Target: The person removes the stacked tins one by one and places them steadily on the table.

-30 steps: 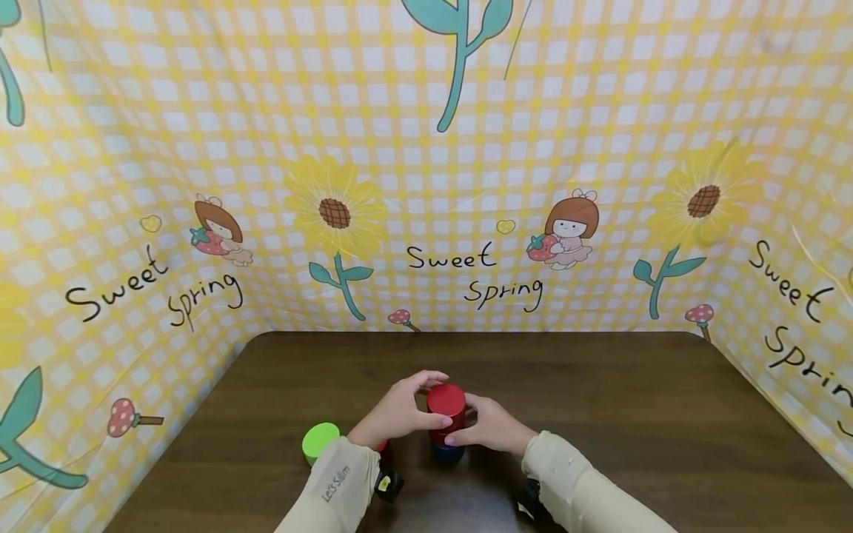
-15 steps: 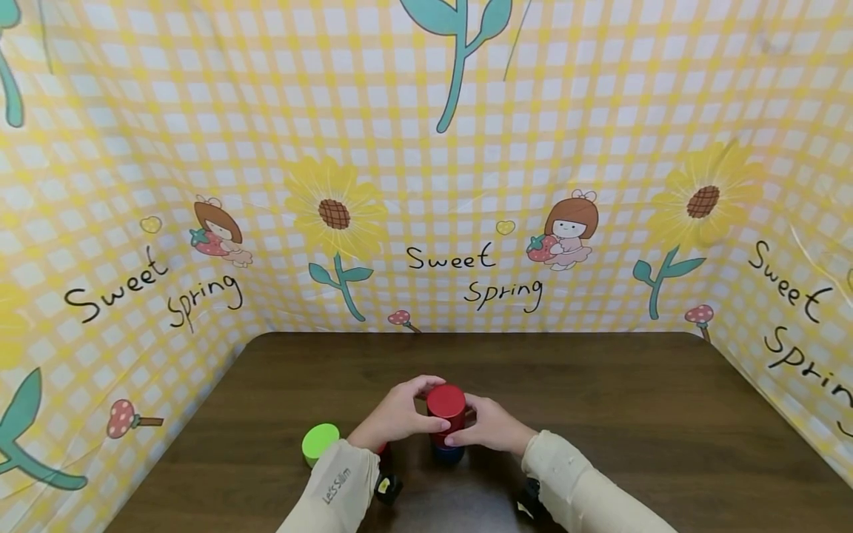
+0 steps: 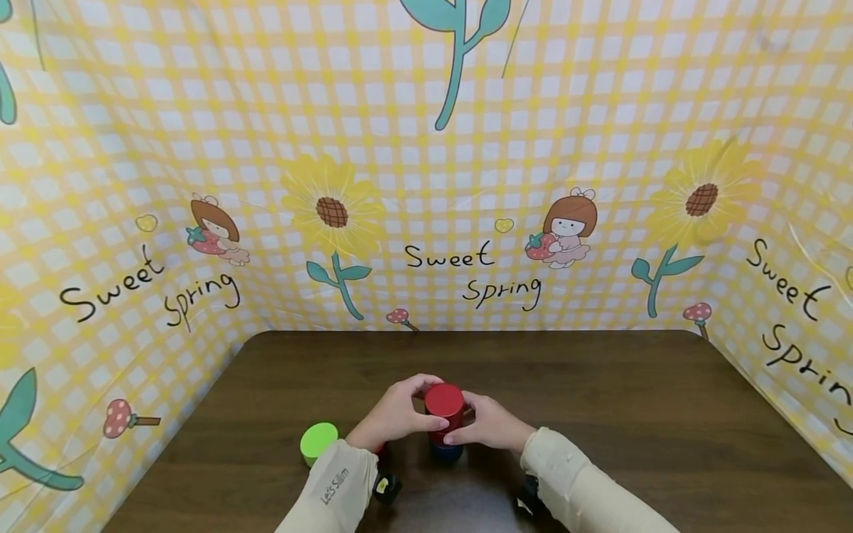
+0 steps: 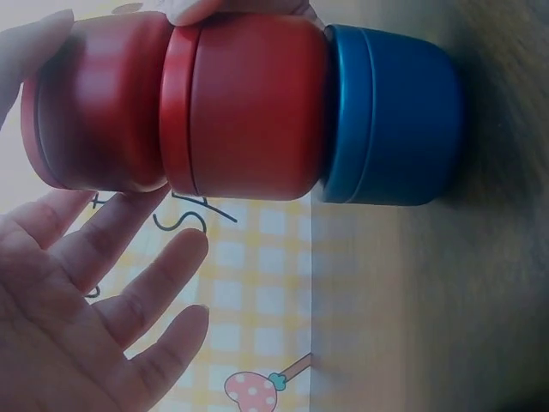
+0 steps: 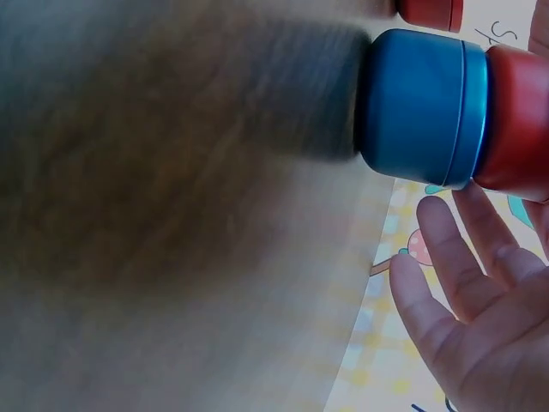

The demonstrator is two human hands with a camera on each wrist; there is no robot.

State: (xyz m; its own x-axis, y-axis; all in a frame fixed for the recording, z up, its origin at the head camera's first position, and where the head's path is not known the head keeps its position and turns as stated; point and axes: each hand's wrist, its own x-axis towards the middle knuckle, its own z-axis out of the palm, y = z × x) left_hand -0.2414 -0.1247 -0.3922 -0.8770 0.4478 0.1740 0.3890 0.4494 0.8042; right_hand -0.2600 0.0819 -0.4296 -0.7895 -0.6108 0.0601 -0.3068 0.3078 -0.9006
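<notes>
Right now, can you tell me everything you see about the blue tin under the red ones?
The blue, round, metal-looking tin is smooth, with a soft sheen, a rounded bottom edge and a seam below its closed lid. It stands upright on the dark brown, wood-look table. A red, round, metal-looking tin rests on its lid. The right-hand grip is close by; I can't tell if it touches.

I see a dark, wood-grained table (image 3: 600, 392) with rounded far corners. Before me a blue jar (image 3: 446, 453) stands upright on it, roughly midway between side edges; a green jar (image 3: 319, 442) stands nearer the left edge, a partly hidden red jar (image 5: 431, 12) between them.
</notes>
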